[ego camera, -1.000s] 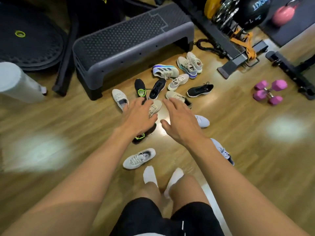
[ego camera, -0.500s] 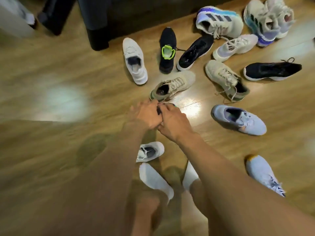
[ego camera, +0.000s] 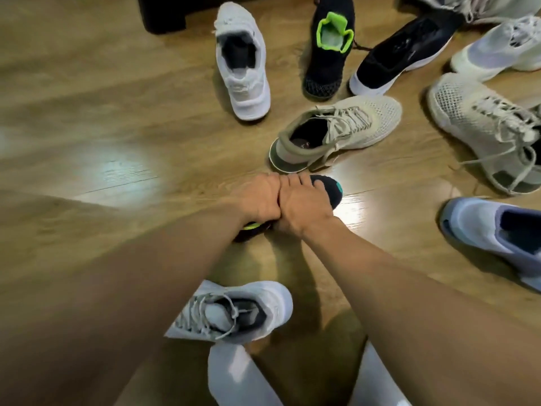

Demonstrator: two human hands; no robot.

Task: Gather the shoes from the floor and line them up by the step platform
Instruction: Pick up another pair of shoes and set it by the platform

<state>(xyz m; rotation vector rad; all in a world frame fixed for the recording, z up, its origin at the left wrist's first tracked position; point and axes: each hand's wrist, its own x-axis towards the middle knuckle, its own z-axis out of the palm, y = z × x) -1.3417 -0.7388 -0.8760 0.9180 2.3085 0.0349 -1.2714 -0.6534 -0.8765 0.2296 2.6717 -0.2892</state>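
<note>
A black shoe with neon-green trim (ego camera: 330,192) lies on the wood floor at the centre, mostly hidden under both hands. My left hand (ego camera: 257,197) grips its heel end and my right hand (ego camera: 301,203) wraps over its middle, the two hands touching. Its mate, another black shoe with a green collar (ego camera: 329,48), lies at the top. A beige knit shoe (ego camera: 339,130) sits just beyond my hands. One dark leg of the step platform (ego camera: 164,13) shows at the top edge.
A white shoe (ego camera: 243,63) lies upper left and a white laced shoe (ego camera: 234,312) near my socked feet (ego camera: 240,376). A black shoe (ego camera: 401,54), a beige shoe (ego camera: 486,130), a pale shoe (ego camera: 503,48) and a blue shoe (ego camera: 497,238) crowd the right. Bare floor spreads left.
The view has dropped closer to the floor. Both hands reached down from above the shoes and now clasp the black green-trimmed shoe together.
</note>
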